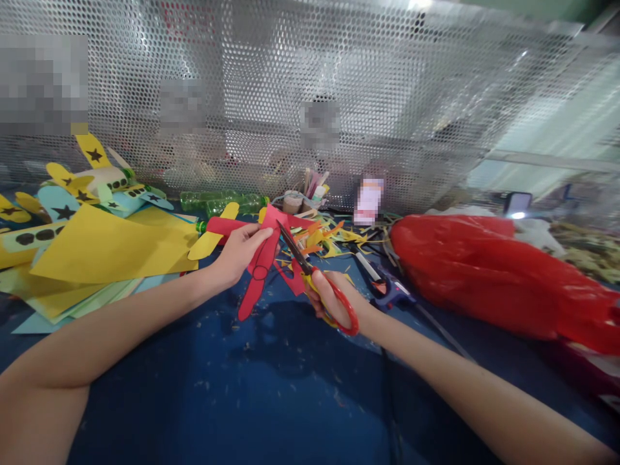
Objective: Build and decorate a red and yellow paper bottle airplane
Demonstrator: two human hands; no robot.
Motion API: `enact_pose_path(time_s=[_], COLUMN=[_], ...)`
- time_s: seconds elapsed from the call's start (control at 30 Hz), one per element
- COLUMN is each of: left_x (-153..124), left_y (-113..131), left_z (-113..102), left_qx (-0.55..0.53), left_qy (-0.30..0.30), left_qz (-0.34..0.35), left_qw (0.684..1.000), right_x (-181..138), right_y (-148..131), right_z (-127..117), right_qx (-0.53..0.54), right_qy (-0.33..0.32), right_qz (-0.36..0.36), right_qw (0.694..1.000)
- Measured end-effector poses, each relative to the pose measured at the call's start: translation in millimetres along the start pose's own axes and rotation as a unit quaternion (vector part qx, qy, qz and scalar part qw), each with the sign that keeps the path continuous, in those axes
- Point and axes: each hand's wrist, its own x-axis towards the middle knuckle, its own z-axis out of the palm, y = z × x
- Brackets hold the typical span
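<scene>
Your left hand (242, 250) holds the red paper (264, 255) up over the blue table (208, 387), its fingers closed in a pinch on the sheet's left edge; black outlines show on the paper, and its lower end hangs down as a rounded strip. Your right hand (336, 300) has its fingers curled through the red and yellow handles of the scissors (294, 248), gripping them. The blades point up and left, tips at the paper's upper part; you can't tell how far apart they stand.

Just behind your left hand lies a red plane (221, 226) with a green cap and a yellow wing. Paper scraps (334, 237) spread beyond the scissors, and a glue gun (390, 290) lies to the right, near a red bag (484, 278). To your left, yellow sheets (116, 248) lie in front of more toy planes (109, 182), with a green bottle (217, 201) farther back.
</scene>
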Motion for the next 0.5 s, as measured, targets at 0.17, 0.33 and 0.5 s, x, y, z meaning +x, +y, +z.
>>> enact_pose_path(time_s=[0.17,0.33,0.5], left_x=[5.5,7.2,7.6], left_y=[-11.4,-16.8,-10.2], left_z=[-4.4,-5.1,-5.9], left_qx=[0.02,-0.024,0.018], left_qy=[-0.016,-0.043,-0.059], left_qz=[0.011,-0.013,-0.02], left_qw=[1.0,0.999,0.998], right_x=[2.6,1.7,-0.6], right_y=[-1.2,-9.5,-8.5], right_z=[1.9,0.7,-1.1], right_qx=[0.109,0.134,0.087], right_qy=[-0.053,-0.062,-0.058], right_qz=[0.026,0.041,0.029], right_qw=[0.992,0.988,0.994])
